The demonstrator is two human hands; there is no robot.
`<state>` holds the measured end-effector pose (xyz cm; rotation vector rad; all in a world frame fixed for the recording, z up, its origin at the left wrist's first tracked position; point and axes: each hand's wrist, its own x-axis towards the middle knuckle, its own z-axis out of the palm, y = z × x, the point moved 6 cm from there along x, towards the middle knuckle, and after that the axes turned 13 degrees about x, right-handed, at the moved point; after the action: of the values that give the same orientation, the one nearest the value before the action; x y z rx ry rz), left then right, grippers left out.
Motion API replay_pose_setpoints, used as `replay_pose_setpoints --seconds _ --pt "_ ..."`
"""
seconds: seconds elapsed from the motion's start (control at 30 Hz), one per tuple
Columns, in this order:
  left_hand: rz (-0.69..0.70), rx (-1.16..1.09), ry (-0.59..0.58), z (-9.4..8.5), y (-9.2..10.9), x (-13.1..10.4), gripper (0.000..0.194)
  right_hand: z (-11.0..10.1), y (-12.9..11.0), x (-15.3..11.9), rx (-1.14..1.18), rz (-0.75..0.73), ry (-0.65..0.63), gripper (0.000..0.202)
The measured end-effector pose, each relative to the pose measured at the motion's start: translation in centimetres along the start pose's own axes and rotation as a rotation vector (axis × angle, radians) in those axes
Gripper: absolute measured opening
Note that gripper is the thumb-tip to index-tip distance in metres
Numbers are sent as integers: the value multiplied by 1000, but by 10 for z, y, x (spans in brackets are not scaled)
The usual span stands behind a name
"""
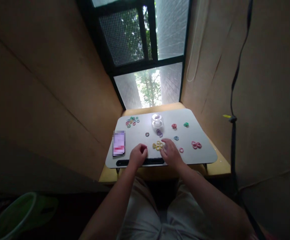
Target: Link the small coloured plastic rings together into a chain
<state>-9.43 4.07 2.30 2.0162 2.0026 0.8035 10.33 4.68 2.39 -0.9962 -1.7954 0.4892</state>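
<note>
My right hand (170, 153) reaches over the folding table (134, 140), thumb and index finger apart. Its fingertips are beside a group of small yellow rings (157, 146) that look like hair ties. To the left of that group my left hand (138, 155) rests near the table's front edge with its fingers curled closed; whether anything is inside them is hidden. Purple rings (159, 133) lie just beyond the yellow ones, and a dark ring (147, 134) lies apart to their left. A pink ring (181, 150) sits to the right of my right hand.
A clear round container (157, 121) stands at the back middle. Mixed rings (131, 122) are piled back left. Red (174, 126), green (186, 124), blue (176, 138) and dark pink rings (196, 145) lie right. A phone (119, 143) lies left; a black strip (153, 161) lines the front.
</note>
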Motion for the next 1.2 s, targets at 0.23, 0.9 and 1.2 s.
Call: replay_pose_setpoints --seconds 0.23,0.9,1.2 --pt "304 200 -14 3 35 -16 47 28 7 -6 -335 -84 -241 60" --pt "401 369 -129 16 37 -18 57 56 26 -5 -528 -139 -378 60" --pt "391 372 -137 14 36 -19 57 55 22 -6 -516 -151 -357 59"
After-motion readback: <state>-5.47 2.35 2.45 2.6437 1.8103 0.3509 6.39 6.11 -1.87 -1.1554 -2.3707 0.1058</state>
